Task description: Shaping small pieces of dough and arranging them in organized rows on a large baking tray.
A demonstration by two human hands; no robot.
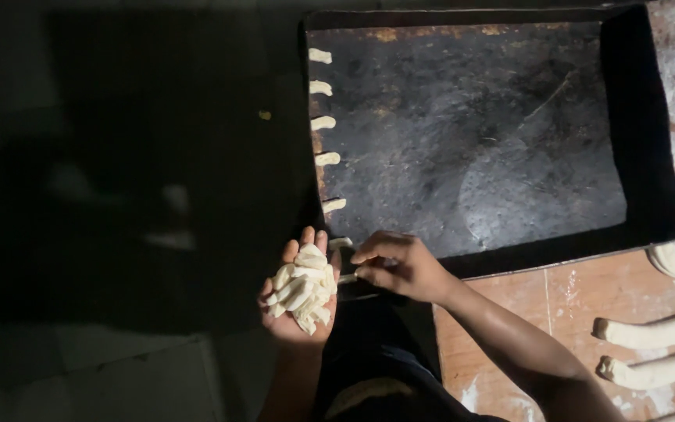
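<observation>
A heap of short dough pieces (303,287) is cupped in the left hand (297,297), just below the black baking tray's (642,141) near-left corner. One dough piece (347,278) is pinched by the right hand (400,267) fingers at that corner. Five placed dough pieces (325,123) are lined along the tray's left edge.

Pale dough pieces (304,287), heaped in palm

The baking tray (619,47) floor is bare across its centre and right; a column of dough pieces (323,123) occupies only the left edge; raised walls bound every side. Dough ropes (654,334) obstruct the floured table (564,301) to the right.
</observation>
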